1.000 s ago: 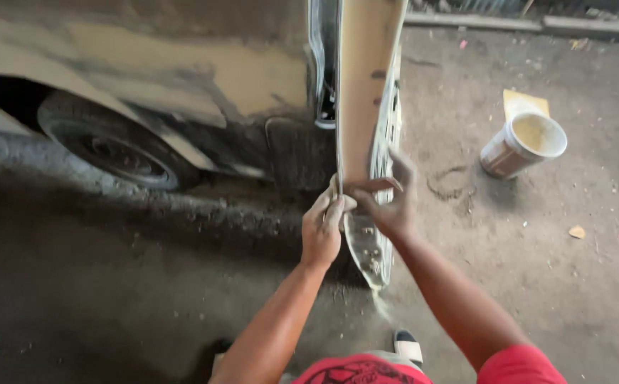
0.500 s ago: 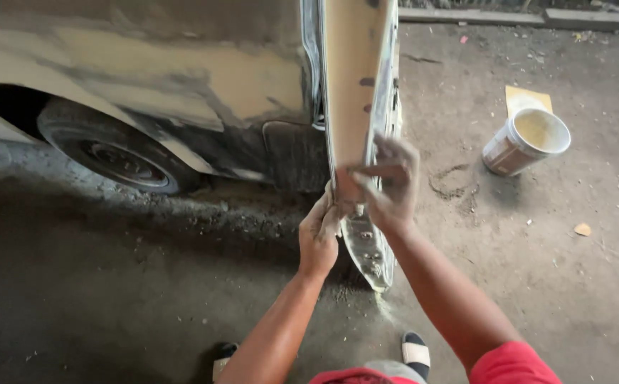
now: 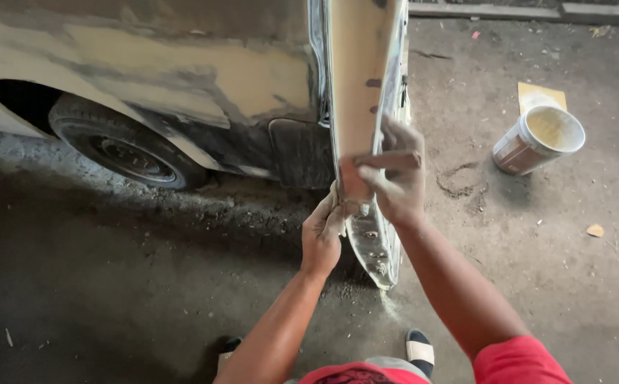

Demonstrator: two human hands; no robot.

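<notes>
An open car door (image 3: 358, 85), coated in tan filler, stands edge-on in front of me. My right hand (image 3: 395, 174) presses a reddish-brown sheet of sandpaper (image 3: 358, 178) flat against the door's outer face, fingers spread over it. My left hand (image 3: 324, 231) grips the door's lower edge from the left, just below the sandpaper, with a pale rag bunched under its fingers. The door's bare metal bottom (image 3: 373, 245) reaches toward the ground.
The car body (image 3: 181, 78), patched with filler, fills the upper left, with a rear wheel (image 3: 128, 153) below it. A tipped tin (image 3: 541, 139) of pale paste lies on the dirt floor at right beside a yellow sheet (image 3: 533, 92). My sandalled foot (image 3: 420, 350) shows below.
My right hand has slid upward along the door face with the sandpaper. My left hand has stayed on the lower edge.
</notes>
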